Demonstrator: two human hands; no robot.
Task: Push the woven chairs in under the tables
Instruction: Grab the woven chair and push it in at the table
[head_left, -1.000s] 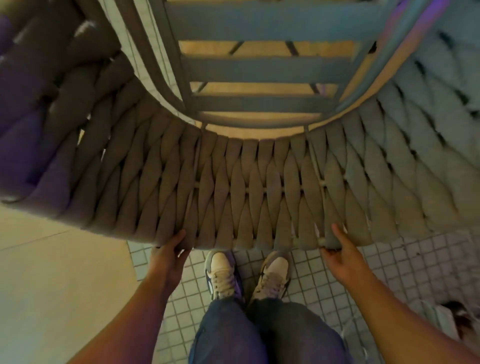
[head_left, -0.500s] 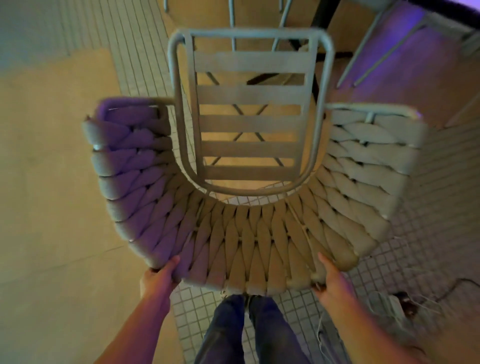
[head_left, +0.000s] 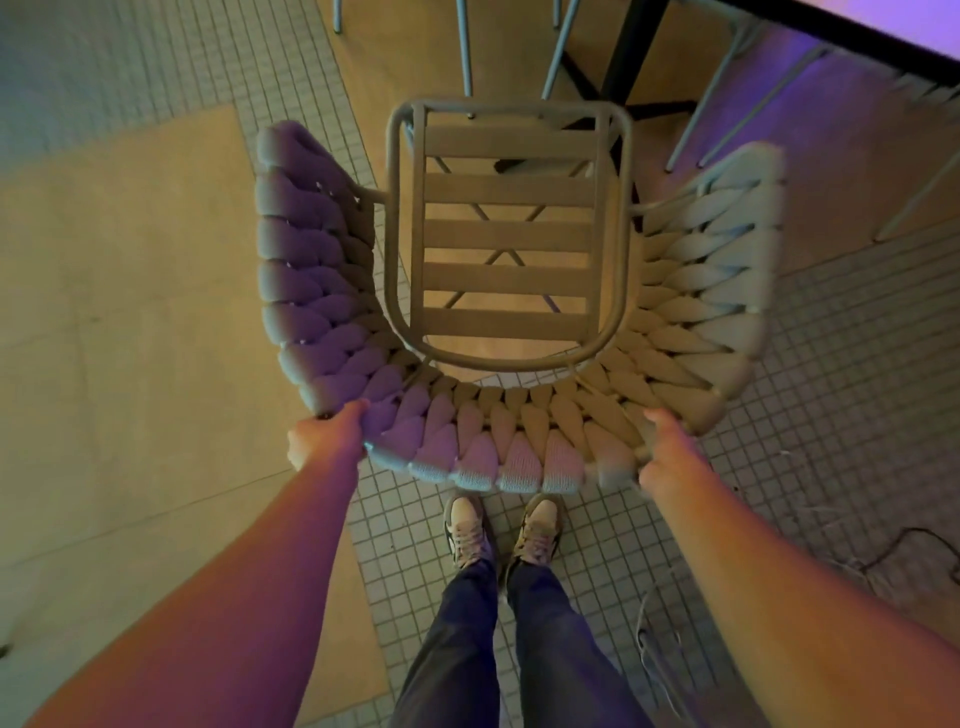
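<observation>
A woven chair (head_left: 514, 431) with a curved rope-braided back and a slatted metal seat stands right in front of me, seen from above. My left hand (head_left: 324, 436) grips the back's rim at its left rear corner. My right hand (head_left: 667, 457) holds the rim at the right rear. Both arms are stretched out forward. The table (head_left: 883, 26) shows as a dark-edged top at the upper right, its black post (head_left: 631, 52) just beyond the chair's front edge.
Thin metal legs of other chairs (head_left: 558, 52) stand around the table post. My feet (head_left: 501, 530) are on small square floor tiles behind the chair. Loose cables (head_left: 883, 561) lie on the floor at the right. Smooth flooring spreads to the left.
The chair has moved away from me toward the table, and my arms have extended. The view has risen, so the whole chair and the table edge now show.
</observation>
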